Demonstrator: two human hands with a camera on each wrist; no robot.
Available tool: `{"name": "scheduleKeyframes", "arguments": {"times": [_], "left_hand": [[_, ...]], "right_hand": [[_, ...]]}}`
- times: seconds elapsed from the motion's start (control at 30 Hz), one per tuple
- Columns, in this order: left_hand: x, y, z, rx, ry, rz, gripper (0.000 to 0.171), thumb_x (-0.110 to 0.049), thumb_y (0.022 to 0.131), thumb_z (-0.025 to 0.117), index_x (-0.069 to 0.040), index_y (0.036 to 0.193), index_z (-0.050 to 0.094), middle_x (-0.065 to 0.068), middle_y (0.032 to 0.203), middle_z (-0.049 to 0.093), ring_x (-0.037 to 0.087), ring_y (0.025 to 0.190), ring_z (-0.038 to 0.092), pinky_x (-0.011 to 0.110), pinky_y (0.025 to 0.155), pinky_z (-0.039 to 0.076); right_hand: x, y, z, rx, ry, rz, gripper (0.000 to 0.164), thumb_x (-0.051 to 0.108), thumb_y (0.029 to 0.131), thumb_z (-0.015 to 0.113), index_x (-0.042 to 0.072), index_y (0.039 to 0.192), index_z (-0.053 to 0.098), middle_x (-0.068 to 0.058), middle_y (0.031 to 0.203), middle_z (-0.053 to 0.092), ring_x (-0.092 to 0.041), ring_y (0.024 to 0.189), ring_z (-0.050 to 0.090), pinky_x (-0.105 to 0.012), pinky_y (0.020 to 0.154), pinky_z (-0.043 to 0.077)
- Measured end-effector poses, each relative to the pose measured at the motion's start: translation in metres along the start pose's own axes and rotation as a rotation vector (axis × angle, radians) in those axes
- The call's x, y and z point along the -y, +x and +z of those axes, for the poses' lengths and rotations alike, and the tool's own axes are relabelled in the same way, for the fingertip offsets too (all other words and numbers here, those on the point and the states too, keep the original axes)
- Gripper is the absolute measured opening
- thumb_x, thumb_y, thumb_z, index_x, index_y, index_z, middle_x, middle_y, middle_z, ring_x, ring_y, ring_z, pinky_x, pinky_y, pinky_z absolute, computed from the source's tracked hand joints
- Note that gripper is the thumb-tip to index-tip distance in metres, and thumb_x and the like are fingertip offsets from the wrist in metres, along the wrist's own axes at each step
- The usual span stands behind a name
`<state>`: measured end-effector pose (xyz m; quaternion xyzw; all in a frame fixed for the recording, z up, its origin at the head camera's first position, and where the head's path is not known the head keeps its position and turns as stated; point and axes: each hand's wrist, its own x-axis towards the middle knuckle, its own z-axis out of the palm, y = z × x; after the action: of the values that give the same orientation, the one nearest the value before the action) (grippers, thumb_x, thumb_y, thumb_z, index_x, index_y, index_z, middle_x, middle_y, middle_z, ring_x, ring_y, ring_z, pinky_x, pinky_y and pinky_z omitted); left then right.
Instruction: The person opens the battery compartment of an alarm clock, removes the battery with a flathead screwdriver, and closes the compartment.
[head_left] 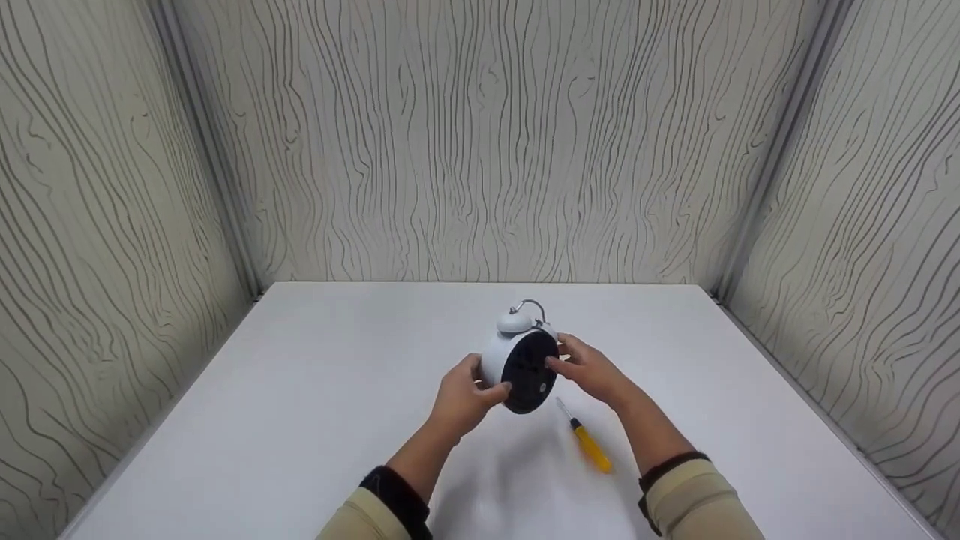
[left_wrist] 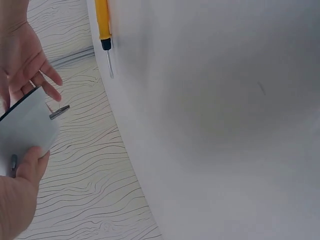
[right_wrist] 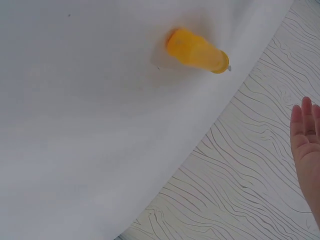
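A white twin-bell alarm clock (head_left: 529, 375) is held tilted above the table, its black back turned toward me. My left hand (head_left: 459, 397) grips its left side, thumb against the edge of the back. Beside the clock's right edge is my right hand (head_left: 592, 373), its thumb at the black back. From below, the left wrist view shows the clock's white body (left_wrist: 30, 130) and two metal feet. There, the right hand (left_wrist: 22, 62) has its fingers extended along the back side. The right wrist view catches straight fingers of the right hand (right_wrist: 308, 145), with the clock out of frame.
A screwdriver (head_left: 591, 448) with a yellow handle lies on the white table (head_left: 337, 375), below the clock and between the forearms. Wood-grain patterned panels (head_left: 480, 150) enclose the table at the back and both sides.
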<state>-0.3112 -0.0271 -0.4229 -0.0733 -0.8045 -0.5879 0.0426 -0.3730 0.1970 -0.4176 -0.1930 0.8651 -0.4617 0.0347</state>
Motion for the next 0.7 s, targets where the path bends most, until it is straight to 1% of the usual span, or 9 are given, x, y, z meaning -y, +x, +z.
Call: {"name": "scheduleKeyframes", "arguments": {"times": [0.1, 0.23, 0.37, 0.47, 0.57, 0.67, 0.7], "left_hand": [[0.0013, 0.0007, 0.0008, 0.014, -0.042, -0.031, 0.052, -0.027, 0.076, 0.072, -0.008, 0.12, 0.052, 0.008, 0.116, 0.06, 0.027, 0.109, 0.056, 0.041, 0.088, 0.048], [0.0026, 0.001, 0.0017, 0.034, -0.102, -0.067, 0.053, -0.026, 0.077, 0.071, -0.006, 0.122, 0.051, 0.01, 0.118, 0.059, 0.028, 0.11, 0.055, 0.042, 0.089, 0.047], [0.0025, 0.0016, 0.0038, 0.053, -0.176, -0.119, 0.054, -0.027, 0.078, 0.071, -0.006, 0.123, 0.05, 0.012, 0.12, 0.058, 0.026, 0.108, 0.057, 0.039, 0.087, 0.049], [0.0025, 0.0022, 0.0051, 0.062, -0.227, -0.143, 0.054, -0.026, 0.079, 0.07, -0.005, 0.124, 0.049, 0.013, 0.12, 0.057, 0.025, 0.106, 0.057, 0.038, 0.086, 0.049], [0.0036, 0.0032, 0.0052, 0.066, -0.263, -0.148, 0.052, -0.024, 0.08, 0.069, -0.003, 0.124, 0.048, 0.015, 0.121, 0.057, 0.026, 0.107, 0.057, 0.037, 0.086, 0.049], [0.0044, 0.004, 0.0039, 0.075, -0.287, -0.136, 0.052, -0.022, 0.081, 0.068, -0.001, 0.125, 0.047, 0.017, 0.123, 0.055, 0.029, 0.11, 0.056, 0.038, 0.086, 0.049], [0.0049, 0.0043, 0.0035, 0.08, -0.296, -0.129, 0.052, -0.021, 0.082, 0.067, 0.0, 0.125, 0.046, 0.019, 0.124, 0.054, 0.03, 0.111, 0.055, 0.038, 0.086, 0.049]], "right_hand": [[-0.0009, -0.0013, -0.0009, 0.043, 0.042, -0.01, 0.056, 0.042, 0.088, 0.055, 0.011, 0.133, 0.043, -0.01, 0.122, 0.055, -0.029, 0.111, 0.051, -0.049, 0.095, 0.041], [-0.0022, -0.0031, -0.0025, 0.107, 0.109, 0.005, 0.055, 0.042, 0.091, 0.051, 0.005, 0.131, 0.044, -0.013, 0.123, 0.055, -0.03, 0.114, 0.049, -0.049, 0.096, 0.04], [-0.0037, -0.0048, -0.0035, 0.137, 0.17, 0.02, 0.053, 0.04, 0.092, 0.05, 0.004, 0.13, 0.047, -0.013, 0.121, 0.056, -0.029, 0.112, 0.052, -0.048, 0.098, 0.038], [-0.0036, -0.0056, -0.0034, 0.148, 0.19, 0.008, 0.05, 0.039, 0.093, 0.049, 0.003, 0.127, 0.05, -0.013, 0.119, 0.058, -0.028, 0.11, 0.055, -0.048, 0.098, 0.039], [-0.0015, -0.0059, -0.003, 0.15, 0.181, -0.024, 0.047, 0.037, 0.094, 0.047, 0.002, 0.125, 0.052, -0.013, 0.116, 0.059, -0.027, 0.108, 0.056, -0.047, 0.097, 0.04], [0.0011, -0.0058, -0.0023, 0.137, 0.165, -0.044, 0.045, 0.037, 0.094, 0.047, 0.003, 0.122, 0.054, -0.012, 0.114, 0.06, -0.026, 0.106, 0.057, -0.047, 0.095, 0.042], [0.0019, -0.0056, -0.0019, 0.129, 0.163, -0.049, 0.043, 0.037, 0.095, 0.046, 0.002, 0.119, 0.055, -0.012, 0.113, 0.06, -0.026, 0.104, 0.058, -0.046, 0.094, 0.043]]}}
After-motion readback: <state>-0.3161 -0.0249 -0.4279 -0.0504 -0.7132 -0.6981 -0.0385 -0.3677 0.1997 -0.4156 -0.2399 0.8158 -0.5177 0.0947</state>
